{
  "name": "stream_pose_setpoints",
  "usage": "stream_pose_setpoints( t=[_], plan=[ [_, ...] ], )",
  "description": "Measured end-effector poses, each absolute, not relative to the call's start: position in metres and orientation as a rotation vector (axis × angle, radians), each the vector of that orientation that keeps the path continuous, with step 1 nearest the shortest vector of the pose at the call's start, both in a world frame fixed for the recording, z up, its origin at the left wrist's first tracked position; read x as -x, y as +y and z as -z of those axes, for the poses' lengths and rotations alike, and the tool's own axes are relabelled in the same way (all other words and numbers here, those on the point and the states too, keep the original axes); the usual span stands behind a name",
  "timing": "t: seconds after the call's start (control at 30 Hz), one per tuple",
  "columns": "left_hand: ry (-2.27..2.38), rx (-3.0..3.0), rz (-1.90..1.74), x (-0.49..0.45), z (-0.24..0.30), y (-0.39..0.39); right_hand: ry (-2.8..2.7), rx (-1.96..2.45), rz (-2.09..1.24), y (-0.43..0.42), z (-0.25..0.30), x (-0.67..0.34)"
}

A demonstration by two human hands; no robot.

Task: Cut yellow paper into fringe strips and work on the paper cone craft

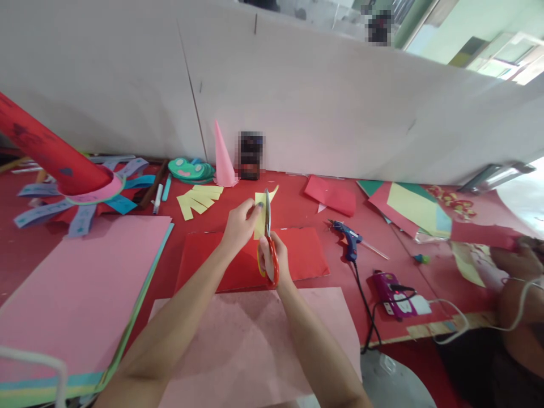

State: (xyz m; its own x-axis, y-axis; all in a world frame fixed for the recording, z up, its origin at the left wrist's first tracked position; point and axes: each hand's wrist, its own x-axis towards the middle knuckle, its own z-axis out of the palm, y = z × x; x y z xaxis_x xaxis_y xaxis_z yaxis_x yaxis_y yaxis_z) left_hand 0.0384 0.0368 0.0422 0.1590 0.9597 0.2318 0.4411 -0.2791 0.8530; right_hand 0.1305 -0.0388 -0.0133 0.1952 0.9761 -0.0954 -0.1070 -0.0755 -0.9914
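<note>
My left hand (241,222) pinches a small yellow paper strip (259,228) by its edge, thumb on top. Orange-handled scissors (272,266) are gripped in my right hand (277,252), their blades pointing away from me and lying along the strip's right side. A thin yellow sliver (274,192) sticks out past the blades at the upper right. Below both hands lies a red board (212,263). Several cut yellow paper strips (199,198) lie fanned out to the left, near a pink paper cone (223,158).
At left are a stack of coloured paper (93,272) and a red tube (59,147) with paper strips around its base. A blue glue gun (351,241) and a purple power strip (393,294) with cords lie right. Another person's hand (521,260) is at far right.
</note>
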Motion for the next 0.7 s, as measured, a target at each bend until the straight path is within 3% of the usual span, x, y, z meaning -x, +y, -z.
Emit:
stream_pose_setpoints(
  t=[0.7],
  plan=[
    [1.348, -1.778, -1.06, -0.024, -0.041, 0.052, -0.807, 1.202, -1.233, -0.039, 0.006, -0.125]
  ],
)
